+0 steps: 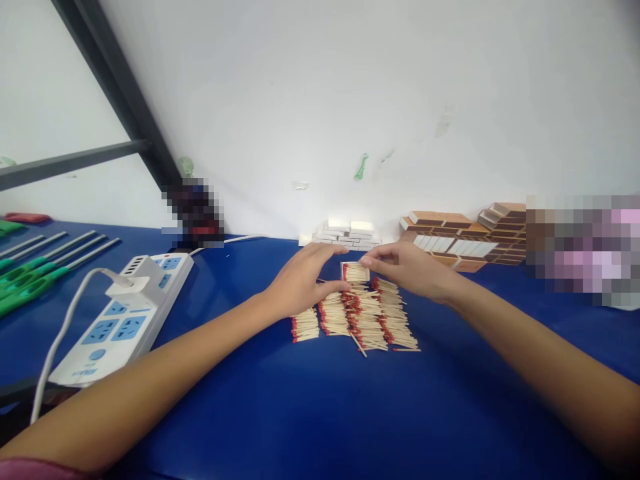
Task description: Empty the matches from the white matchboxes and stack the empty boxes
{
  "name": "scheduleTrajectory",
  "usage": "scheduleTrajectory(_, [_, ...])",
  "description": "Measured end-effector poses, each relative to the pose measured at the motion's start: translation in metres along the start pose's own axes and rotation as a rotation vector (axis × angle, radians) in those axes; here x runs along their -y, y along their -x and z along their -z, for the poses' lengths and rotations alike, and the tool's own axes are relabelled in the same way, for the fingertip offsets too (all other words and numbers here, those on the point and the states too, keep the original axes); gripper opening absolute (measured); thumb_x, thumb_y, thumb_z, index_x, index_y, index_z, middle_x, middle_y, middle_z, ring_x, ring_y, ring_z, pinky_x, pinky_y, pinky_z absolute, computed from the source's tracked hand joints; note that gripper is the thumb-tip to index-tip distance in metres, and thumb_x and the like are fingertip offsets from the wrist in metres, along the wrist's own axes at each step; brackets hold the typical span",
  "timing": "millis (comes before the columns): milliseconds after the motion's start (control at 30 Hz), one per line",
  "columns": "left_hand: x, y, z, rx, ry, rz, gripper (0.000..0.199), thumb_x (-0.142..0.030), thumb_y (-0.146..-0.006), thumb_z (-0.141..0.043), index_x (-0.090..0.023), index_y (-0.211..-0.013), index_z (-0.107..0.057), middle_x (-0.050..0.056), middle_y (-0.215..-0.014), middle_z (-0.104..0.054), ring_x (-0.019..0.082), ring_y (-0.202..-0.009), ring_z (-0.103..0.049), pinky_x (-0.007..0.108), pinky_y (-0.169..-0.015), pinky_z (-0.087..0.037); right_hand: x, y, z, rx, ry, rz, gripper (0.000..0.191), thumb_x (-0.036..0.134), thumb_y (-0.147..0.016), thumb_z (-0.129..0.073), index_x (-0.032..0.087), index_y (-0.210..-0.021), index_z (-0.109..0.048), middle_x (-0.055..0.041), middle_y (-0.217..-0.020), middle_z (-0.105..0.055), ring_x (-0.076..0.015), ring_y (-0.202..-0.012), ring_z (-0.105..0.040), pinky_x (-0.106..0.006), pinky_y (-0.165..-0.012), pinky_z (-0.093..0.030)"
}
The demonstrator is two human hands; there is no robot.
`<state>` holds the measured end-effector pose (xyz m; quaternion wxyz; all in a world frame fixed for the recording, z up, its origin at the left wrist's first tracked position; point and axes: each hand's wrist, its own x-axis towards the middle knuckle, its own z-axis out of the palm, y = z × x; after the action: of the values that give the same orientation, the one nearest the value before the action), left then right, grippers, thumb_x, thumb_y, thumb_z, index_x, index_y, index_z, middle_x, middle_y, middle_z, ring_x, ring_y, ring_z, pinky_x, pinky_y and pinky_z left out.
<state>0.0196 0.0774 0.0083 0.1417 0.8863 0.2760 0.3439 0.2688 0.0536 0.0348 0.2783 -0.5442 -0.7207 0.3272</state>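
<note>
A small white matchbox tray point(355, 272) filled with red-tipped matches stands behind the loose matches. My right hand point(407, 267) pinches its right edge between thumb and fingers. To the left of the tray, my left hand point(306, 279) is held with thumb and fingers apart, nothing between them. Several rows of loose matches point(367, 319) lie on the blue table point(320, 407) just in front of both hands, their red heads mostly pointing left.
White trays point(345, 231) are stacked against the wall, with brown matchboxes point(450, 233) to their right. A power strip point(120, 320) with a white cable and green-handled tools point(40, 273) lie at left. A dark metal frame point(115, 93) slants above them.
</note>
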Motion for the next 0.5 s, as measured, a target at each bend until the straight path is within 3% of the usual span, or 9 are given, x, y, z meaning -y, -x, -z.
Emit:
scheduleTrajectory(100, [-0.006,0.000,0.000,0.085,0.067,0.082,0.030,-0.041,-0.101,-0.068,-0.023,-0.125,-0.071,0.006,-0.115,-0.079,0.023,-0.104,-0.072,0.039,-0.089,-0.056,-0.007,0.012,-0.005,-0.147,0.103,0.131,0.044,0.061,-0.097,-0.062,0.020,-0.096,-0.077,-0.0089,-0.090,-0.077,-0.0235,-0.080,-0.067,-0.038,-0.074,-0.051])
scheduleTrajectory(200, [-0.009,0.000,0.000,0.133,0.071,0.006,0.017,-0.031,-0.105,-0.063,-0.025,-0.110,-0.078,0.001,-0.099,-0.082,0.020,-0.091,-0.071,0.036,-0.083,-0.053,-0.015,0.030,-0.012,-0.309,0.276,0.362,0.026,0.043,-0.103,-0.061,0.021,-0.103,-0.074,-0.0068,-0.087,-0.074,-0.0203,-0.075,-0.066,-0.033,-0.067,-0.051])
scheduleTrajectory(333, [-0.010,0.001,0.000,0.080,0.009,-0.167,0.016,-0.028,-0.103,-0.067,-0.022,-0.112,-0.079,0.005,-0.102,-0.081,0.021,-0.094,-0.069,0.038,-0.089,-0.052,-0.024,0.051,-0.018,-0.402,0.460,0.580,0.014,0.030,-0.107,-0.058,0.022,-0.110,-0.070,-0.0060,-0.094,-0.075,-0.0183,-0.077,-0.069,-0.030,-0.069,-0.053])
scheduleTrajectory(500, [-0.014,0.004,-0.002,0.064,-0.089,-0.228,0.021,-0.031,-0.107,-0.059,-0.023,-0.117,-0.075,0.006,-0.113,-0.080,0.022,-0.105,-0.069,0.040,-0.092,-0.053,-0.031,0.058,-0.024,-0.470,0.614,0.645,0.010,0.027,-0.108,-0.057,0.023,-0.111,-0.066,-0.0056,-0.098,-0.076,-0.0171,-0.080,-0.073,-0.028,-0.067,-0.055])
